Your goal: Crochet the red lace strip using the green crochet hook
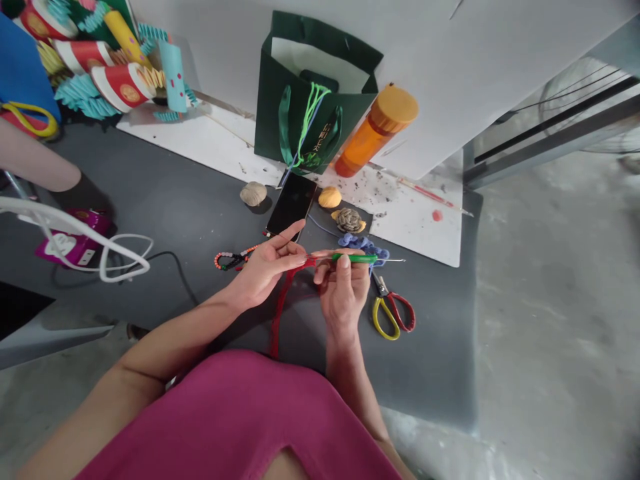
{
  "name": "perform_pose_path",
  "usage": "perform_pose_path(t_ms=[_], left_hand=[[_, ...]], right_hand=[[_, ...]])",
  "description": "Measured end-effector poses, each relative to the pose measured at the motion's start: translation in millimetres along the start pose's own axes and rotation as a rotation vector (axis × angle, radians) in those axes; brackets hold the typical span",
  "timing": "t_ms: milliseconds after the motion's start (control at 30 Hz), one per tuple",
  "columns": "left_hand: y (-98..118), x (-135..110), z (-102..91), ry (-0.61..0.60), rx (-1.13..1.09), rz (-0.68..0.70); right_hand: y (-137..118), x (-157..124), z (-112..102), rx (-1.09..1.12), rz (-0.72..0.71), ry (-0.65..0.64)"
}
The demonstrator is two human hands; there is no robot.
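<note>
My right hand (343, 287) is shut on a green crochet hook (355, 258), whose thin metal tip points right. My left hand (265, 270) pinches red yarn (283, 307) close to the hook, and the strand hangs down towards my lap. Just beyond my hands lies a blue crocheted piece (363, 244). Scissors with yellow and red handles (387, 311) lie to the right of my right hand. Left of my left hand is a beaded cord (234, 259). Above my fingers lies a black smartphone (293, 203).
Small crocheted shapes (349, 220) lie on the grey table (430, 373). Behind them stand a green paper bag (300, 113) and an orange bottle (377, 130). Paper crafts (125, 87) fill the far left. A white cable (100, 247) and another person's arm (35, 157) are at left.
</note>
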State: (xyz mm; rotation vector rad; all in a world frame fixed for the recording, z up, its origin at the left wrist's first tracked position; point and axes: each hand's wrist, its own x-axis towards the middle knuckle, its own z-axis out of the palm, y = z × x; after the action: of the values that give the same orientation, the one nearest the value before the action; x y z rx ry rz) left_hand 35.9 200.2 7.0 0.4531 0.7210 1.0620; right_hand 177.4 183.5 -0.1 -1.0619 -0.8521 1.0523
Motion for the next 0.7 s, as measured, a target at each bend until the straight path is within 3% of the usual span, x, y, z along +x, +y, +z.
perform_pose_path(t_ms=[133, 267, 467, 700], left_hand=[[2, 2, -3.4, -0.002, 0.005, -0.004], [3, 2, -4.9, 0.033, 0.151, 0.079], [1, -1, -3.8, 0.141, 0.519, 0.375], [-3, -4, -4.8, 0.216, 0.823, 0.682]], right_hand=[[-3, 2, -6, -0.066, -0.046, -0.043], [-5, -2, -10, -0.194, -0.166, -0.043], [6, -8, -15, -0.430, -0.484, -0.132], [13, -4, -14, -0.512, -0.677, -0.191]])
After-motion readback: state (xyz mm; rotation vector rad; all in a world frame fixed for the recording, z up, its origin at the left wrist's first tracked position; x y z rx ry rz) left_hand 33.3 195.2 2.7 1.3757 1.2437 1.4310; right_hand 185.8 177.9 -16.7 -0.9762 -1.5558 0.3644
